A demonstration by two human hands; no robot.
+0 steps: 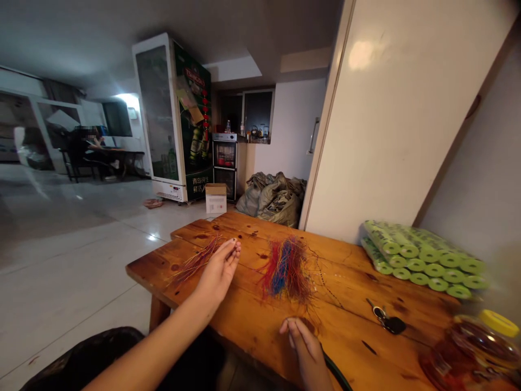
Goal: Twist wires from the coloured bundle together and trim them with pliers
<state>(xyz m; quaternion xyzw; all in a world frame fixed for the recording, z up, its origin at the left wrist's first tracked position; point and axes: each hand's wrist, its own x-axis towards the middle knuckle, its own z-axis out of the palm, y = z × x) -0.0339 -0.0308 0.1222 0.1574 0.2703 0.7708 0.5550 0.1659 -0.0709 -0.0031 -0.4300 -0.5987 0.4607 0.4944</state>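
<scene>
Multicoloured strand bundle (287, 270): thin red, blue, yellow and green strands, loosely splayed, lying flat on the wooden surface (345, 336). Smaller red strand bundle (195, 262): lies to its left, one end beside the left hand (217, 274).

Bright green plastic-wrapped rolls (423, 260), a black-fobbed key set (386, 320) and a clear jar with a yellow lid (484, 342) sit on the wooden table (358, 271), and past it there's a tall glass-door beer fridge (173, 119), a small cardboard box (215, 198), lumpy grey-green sacks (274, 201) and someone sitting at a far desk (85, 149).
</scene>
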